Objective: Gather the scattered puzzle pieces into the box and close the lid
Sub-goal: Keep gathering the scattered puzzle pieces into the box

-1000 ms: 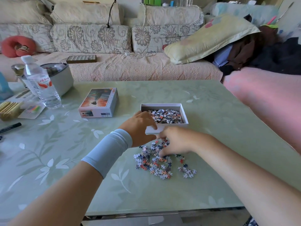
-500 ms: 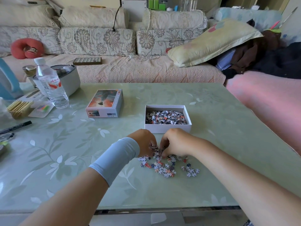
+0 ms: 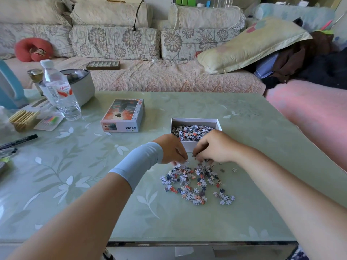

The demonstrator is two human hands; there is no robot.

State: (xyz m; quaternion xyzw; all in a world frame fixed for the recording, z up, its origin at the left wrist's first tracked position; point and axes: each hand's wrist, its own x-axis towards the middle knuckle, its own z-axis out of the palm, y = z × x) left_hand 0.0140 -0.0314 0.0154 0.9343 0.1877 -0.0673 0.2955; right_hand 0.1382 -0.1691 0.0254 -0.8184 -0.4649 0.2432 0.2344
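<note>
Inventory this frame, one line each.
loose puzzle pieces: many, blue-white-orange, table, camera-side of box
box: 1, white, open, table centre, holds pieces
lid: 1, orange-grey print, left of box
water bottle: 1, clear, table left
pot: 1, grey, behind bottle
marker: 1, black, table left
table: 1, pale green
sofa: 1, beige floral, behind table
pillow: 1, yellow, on sofa
left hand: 1, grips pieces, pile's far edge
right hand: 1, grips pieces, beside left

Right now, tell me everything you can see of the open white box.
The white box looks like cardboard, shallow, rectangular, lidless, sitting flat on the green table. Loose puzzle pieces cover its floor. The right hand hides its near right corner and the left hand sits at its near left; contact is unclear.
</note>
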